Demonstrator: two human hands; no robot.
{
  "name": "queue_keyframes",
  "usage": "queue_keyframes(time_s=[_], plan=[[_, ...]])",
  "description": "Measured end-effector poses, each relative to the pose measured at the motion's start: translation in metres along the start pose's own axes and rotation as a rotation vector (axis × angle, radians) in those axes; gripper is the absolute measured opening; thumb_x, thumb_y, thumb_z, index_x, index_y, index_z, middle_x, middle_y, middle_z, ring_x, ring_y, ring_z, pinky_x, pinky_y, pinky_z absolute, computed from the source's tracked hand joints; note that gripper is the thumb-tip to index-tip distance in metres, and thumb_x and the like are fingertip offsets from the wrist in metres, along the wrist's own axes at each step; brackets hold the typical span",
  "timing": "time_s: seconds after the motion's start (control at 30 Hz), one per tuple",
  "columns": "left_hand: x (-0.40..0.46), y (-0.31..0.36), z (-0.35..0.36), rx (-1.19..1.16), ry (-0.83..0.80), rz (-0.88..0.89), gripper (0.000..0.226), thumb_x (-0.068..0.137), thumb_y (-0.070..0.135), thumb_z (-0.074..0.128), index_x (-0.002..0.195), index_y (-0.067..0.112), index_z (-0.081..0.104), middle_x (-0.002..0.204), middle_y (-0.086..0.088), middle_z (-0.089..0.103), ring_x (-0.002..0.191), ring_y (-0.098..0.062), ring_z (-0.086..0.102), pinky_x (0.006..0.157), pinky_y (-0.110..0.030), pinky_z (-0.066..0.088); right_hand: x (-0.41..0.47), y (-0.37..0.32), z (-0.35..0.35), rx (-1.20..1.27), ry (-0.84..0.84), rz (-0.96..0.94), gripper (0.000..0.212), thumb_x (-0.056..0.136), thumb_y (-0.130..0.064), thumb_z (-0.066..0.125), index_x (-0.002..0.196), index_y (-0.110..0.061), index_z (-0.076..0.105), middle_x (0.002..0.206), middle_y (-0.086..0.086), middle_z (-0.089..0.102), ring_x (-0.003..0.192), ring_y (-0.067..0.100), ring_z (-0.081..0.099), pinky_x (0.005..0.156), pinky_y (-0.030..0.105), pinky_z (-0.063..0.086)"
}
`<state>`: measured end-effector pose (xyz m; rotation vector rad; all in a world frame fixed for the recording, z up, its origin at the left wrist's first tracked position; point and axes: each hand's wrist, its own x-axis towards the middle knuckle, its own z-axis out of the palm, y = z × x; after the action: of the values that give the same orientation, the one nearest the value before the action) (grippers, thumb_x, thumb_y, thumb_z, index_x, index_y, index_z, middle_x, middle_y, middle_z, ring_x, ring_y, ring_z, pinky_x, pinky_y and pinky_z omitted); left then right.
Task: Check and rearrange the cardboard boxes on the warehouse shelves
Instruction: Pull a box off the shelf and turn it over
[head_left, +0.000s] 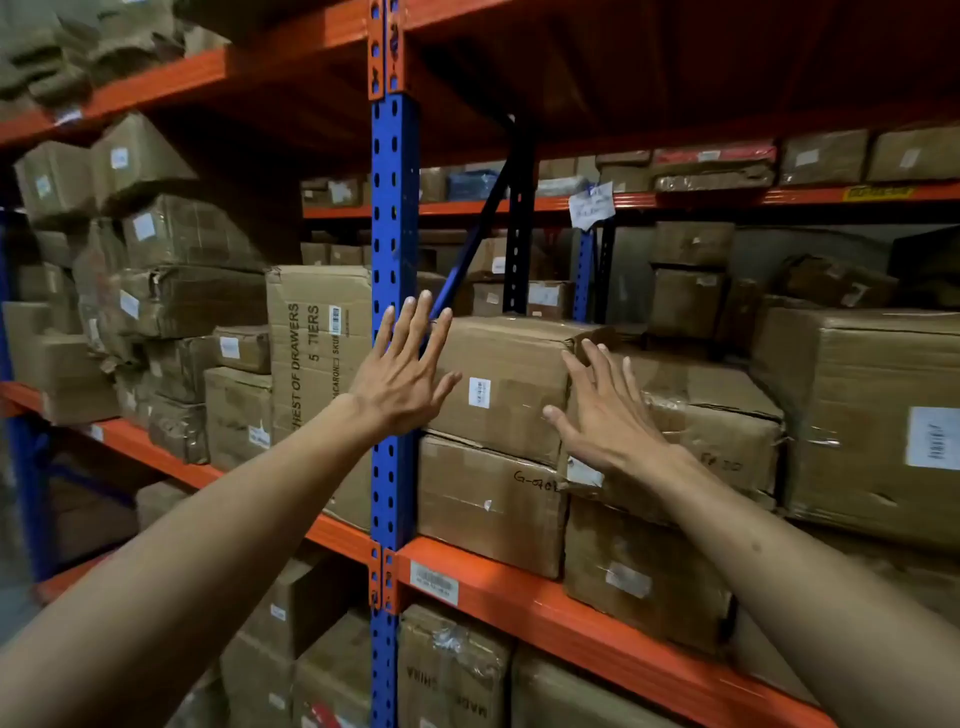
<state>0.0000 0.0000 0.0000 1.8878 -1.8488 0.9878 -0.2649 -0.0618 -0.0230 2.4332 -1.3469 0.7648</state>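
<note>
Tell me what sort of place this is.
Most likely a warehouse stockroom: steel racking with a blue upright and orange shelf beams, tiers packed with taped, labelled cardboard boxes, and a barcode tag on the beam.

Open air above the top box, packed cartons on both sides

The blue upright (393, 291) stands just left of the top box (506, 384); a taller carton (862, 415) crowds the right. Above the top box the bay lies free up to the orange beam (597, 202).
</note>
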Motion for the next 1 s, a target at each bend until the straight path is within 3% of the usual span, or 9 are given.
queue_keyframes(time_s=[0.1, 0.33, 0.4, 0.5, 0.6, 0.7, 0.77, 0.9, 1.0], plan=[[0.025, -0.014, 0.037, -0.212, -0.118, -0.068, 0.079, 0.107, 0.054, 0.024, 0.162, 0.011, -0.013, 0.166, -0.02, -0.024, 0.155, -0.033, -0.019, 0.126, -0.044, -0.011, 0.031, -0.003, 0.022, -0.066, -0.032, 0.045, 0.083, 0.105, -0.053, 0.044, 0.166, -0.017, 0.001, 0.172, 0.014, -0.013, 0.158, 0.029, -0.015, 0.124, 0.043, -0.015], [0.115, -0.038, 0.093, -0.696, -0.209, -0.133, 0.08, 0.108, 0.054, 0.028, 0.163, 0.007, -0.007, 0.169, -0.02, -0.014, 0.157, -0.035, -0.01, 0.125, -0.045, -0.001, 0.116, -0.018, 0.043, 0.205, 0.033, 0.457, 0.08, 0.106, -0.057, 0.039, 0.165, -0.011, 0.011, 0.172, 0.016, 0.004, 0.155, 0.039, 0.019, 0.123, 0.054, 0.022], [0.139, -0.04, 0.103, -0.791, -0.199, -0.209, 0.079, 0.108, 0.054, 0.027, 0.163, 0.004, 0.0, 0.168, -0.025, -0.001, 0.156, -0.04, 0.002, 0.126, -0.049, 0.008, 0.138, -0.021, 0.04, 0.289, 0.038, 0.582, 0.073, 0.108, -0.055, 0.03, 0.163, -0.007, 0.021, 0.171, 0.018, 0.016, 0.153, 0.038, 0.025, 0.123, 0.051, 0.024], [0.17, -0.03, 0.115, -0.773, -0.287, -0.308, 0.079, 0.106, 0.055, 0.02, 0.16, -0.002, 0.014, 0.164, -0.03, 0.014, 0.152, -0.046, 0.012, 0.125, -0.055, 0.008, 0.16, -0.024, 0.027, 0.434, 0.056, 0.711, 0.066, 0.112, -0.047, 0.024, 0.152, 0.002, 0.044, 0.16, 0.023, 0.039, 0.146, 0.038, 0.038, 0.117, 0.039, 0.03], [0.183, -0.01, 0.113, -0.621, -0.377, -0.357, 0.075, 0.106, 0.046, 0.025, 0.16, -0.004, 0.009, 0.164, -0.034, 0.005, 0.153, -0.049, 0.005, 0.124, -0.057, -0.001, 0.172, -0.016, 0.023, 0.541, 0.044, 0.795, 0.062, 0.108, -0.046, 0.04, 0.151, -0.001, 0.046, 0.153, 0.016, 0.049, 0.138, 0.036, 0.047, 0.098, 0.034, 0.039], [0.189, -0.012, 0.109, -0.475, -0.278, -0.35, 0.076, 0.107, 0.048, 0.027, 0.156, -0.009, 0.018, 0.158, -0.038, 0.025, 0.146, -0.049, 0.028, 0.12, -0.054, 0.024, 0.176, -0.014, 0.026, 0.601, 0.021, 0.853, 0.053, 0.106, -0.036, 0.048, 0.149, -0.006, 0.047, 0.136, 0.004, 0.052, 0.131, 0.032, 0.05, 0.091, 0.033, 0.038], [0.199, -0.022, 0.116, -0.47, -0.256, -0.345, 0.073, 0.108, 0.05, 0.025, 0.148, -0.01, 0.036, 0.149, -0.032, 0.043, 0.136, -0.044, 0.044, 0.112, -0.05, 0.036, 0.18, -0.011, 0.029, 0.594, 0.034, 0.869, 0.053, 0.105, -0.034, 0.048, 0.15, -0.006, 0.046, 0.142, 0.007, 0.052, 0.131, 0.033, 0.05, 0.091, 0.035, 0.04], [0.216, -0.037, 0.131, -0.655, -0.363, -0.359, 0.062, 0.108, 0.045, 0.028, 0.141, -0.002, 0.051, 0.147, -0.023, 0.05, 0.132, -0.04, 0.05, 0.105, -0.046, 0.04, 0.186, -0.015, 0.035, 0.563, 0.085, 0.873, 0.047, 0.108, -0.03, 0.042, 0.147, -0.005, 0.049, 0.14, 0.013, 0.054, 0.108, 0.027, 0.049, 0.086, 0.034, 0.039], [0.214, -0.033, 0.132, -0.686, -0.279, -0.36, 0.05, 0.107, 0.039, 0.036, 0.131, 0.002, 0.06, 0.136, -0.02, 0.057, 0.123, -0.037, 0.055, 0.088, -0.041, 0.042, 0.188, -0.016, 0.037, 0.551, 0.141, 0.893, 0.045, 0.109, -0.025, 0.04, 0.146, -0.003, 0.05, 0.136, 0.014, 0.055, 0.102, 0.026, 0.047, 0.083, 0.032, 0.038]])
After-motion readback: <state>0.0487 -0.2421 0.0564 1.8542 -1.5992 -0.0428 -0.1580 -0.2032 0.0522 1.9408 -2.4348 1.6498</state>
